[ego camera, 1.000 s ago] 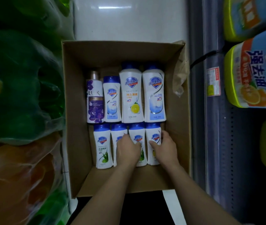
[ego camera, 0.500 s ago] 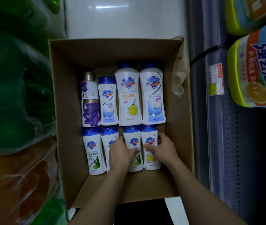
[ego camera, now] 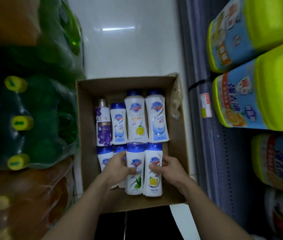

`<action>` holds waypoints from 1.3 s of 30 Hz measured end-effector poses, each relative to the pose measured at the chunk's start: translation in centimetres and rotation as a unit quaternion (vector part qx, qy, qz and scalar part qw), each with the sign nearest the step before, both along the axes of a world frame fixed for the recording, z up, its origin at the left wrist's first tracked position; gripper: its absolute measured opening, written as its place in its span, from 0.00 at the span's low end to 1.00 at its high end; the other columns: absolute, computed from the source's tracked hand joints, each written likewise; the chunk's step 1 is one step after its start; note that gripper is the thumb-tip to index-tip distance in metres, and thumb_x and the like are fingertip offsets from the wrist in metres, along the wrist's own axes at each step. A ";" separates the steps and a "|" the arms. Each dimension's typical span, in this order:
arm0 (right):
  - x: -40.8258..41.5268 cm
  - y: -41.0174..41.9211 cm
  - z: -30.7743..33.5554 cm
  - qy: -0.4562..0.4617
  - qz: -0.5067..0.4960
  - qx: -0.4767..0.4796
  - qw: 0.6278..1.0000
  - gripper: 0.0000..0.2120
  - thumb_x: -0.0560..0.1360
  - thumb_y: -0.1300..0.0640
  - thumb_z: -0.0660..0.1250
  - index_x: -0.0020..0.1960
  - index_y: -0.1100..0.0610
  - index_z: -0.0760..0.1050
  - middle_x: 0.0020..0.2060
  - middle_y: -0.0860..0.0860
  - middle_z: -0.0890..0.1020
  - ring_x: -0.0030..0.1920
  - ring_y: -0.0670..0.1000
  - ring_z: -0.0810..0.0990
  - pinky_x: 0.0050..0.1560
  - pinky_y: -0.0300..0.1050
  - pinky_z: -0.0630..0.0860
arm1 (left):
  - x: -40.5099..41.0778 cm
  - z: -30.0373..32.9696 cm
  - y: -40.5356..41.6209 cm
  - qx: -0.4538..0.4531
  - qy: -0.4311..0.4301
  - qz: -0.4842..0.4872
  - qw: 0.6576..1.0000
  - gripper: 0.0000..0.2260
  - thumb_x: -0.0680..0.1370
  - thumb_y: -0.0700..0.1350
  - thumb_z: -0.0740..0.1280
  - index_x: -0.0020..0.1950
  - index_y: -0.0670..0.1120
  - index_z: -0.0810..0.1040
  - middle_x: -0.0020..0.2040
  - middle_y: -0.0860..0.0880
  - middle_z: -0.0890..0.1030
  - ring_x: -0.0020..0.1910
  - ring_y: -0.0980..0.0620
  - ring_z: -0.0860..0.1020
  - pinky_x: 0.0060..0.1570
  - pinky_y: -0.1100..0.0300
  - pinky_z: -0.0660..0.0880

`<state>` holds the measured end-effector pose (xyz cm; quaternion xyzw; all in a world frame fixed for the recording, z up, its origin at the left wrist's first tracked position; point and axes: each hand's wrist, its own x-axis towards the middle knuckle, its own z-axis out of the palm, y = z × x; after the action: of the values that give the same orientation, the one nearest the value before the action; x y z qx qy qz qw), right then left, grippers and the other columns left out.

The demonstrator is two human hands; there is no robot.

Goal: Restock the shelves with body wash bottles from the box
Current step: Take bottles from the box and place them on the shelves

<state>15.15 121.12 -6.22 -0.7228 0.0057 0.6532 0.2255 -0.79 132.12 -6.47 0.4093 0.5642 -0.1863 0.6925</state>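
Nearest, at 6 o'clock, two bare forearms reach in from the bottom edge. L hand (ego camera: 118, 166) is curled round the aloe bottle (ego camera: 135, 168), thumb across its front, fingers behind. R hand (ego camera: 169, 168) is closed on the lemon bottle (ego camera: 153, 168), fingers wrapped over its right side, thumb on the label. Both bottles are white w/ blue caps, side by side and touching, raised above the others' level; how far off the box floor is hard to judge from above.

The cardboard box (ego camera: 177, 148) sits open on the pale floor (ego camera: 128, 49), centre frame. At 9 o'clock of the L hand, two more small blue-capped bottles (ego camera: 105, 157) lie flat, partly hidden by the hand. Beyond, toward 12 o'clock, a far row of four: purple Lux bottle (ego camera: 103, 125) leftmost, a small white one (ego camera: 118, 124), then a tall lemon-label bottle (ego camera: 136, 118) and a tall white-blue one (ego camera: 157, 118). Crumpled plastic (ego camera: 176, 103) hangs at the box's 2 o'clock corner.

At 3 o'clock, grey shelf upright (ego camera: 204, 118) w/ a price tag (ego camera: 205, 105), then yellow-green detergent jugs (ego camera: 258, 99). At 9 o'clock, shrink-wrapped green bottles (ego camera: 38, 122) w/ yellow caps.
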 end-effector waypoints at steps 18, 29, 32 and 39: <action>2.4 7.7 47.9 -0.096 -0.041 0.240 0.965 0.12 0.67 0.63 0.75 0.49 0.56 0.79 0.48 0.55 0.85 0.46 0.48 0.84 0.46 0.42 0.81 | 1.4 48.2 10.8 0.142 -0.163 -0.047 0.975 0.19 0.65 0.40 0.78 0.54 0.48 0.79 0.47 0.49 0.86 0.44 0.51 0.85 0.40 0.56 0.82; 3.5 2.6 71.4 -0.204 -0.115 0.354 0.905 0.12 0.68 0.63 0.75 0.50 0.56 0.79 0.44 0.46 0.84 0.41 0.38 0.83 0.40 0.32 0.77 | 5.5 72.0 9.1 0.247 -0.306 -0.135 0.909 0.16 0.66 0.41 0.76 0.51 0.52 0.81 0.47 0.50 0.86 0.44 0.50 0.85 0.38 0.58 0.81; 3.5 -0.2 74.6 -0.242 -0.156 0.360 0.888 0.12 0.67 0.60 0.75 0.49 0.52 0.80 0.44 0.45 0.86 0.45 0.43 0.84 0.44 0.37 0.79 | 7.3 75.6 7.4 0.260 -0.332 -0.164 0.892 0.17 0.65 0.40 0.77 0.51 0.52 0.82 0.47 0.49 0.87 0.44 0.49 0.85 0.44 0.52 0.80; 4.1 -8.4 78.9 -0.329 -0.267 0.343 0.838 0.13 0.66 0.59 0.76 0.49 0.53 0.80 0.45 0.47 0.86 0.46 0.45 0.84 0.46 0.40 0.80 | 13.0 80.9 1.4 0.259 -0.416 -0.258 0.832 0.14 0.65 0.35 0.76 0.48 0.47 0.83 0.43 0.50 0.87 0.40 0.54 0.84 0.34 0.66 0.78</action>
<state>19.24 112.74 72.68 -0.7422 -0.1007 0.2511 0.6132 12.26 133.48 74.41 0.7432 0.1240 -0.0174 0.6572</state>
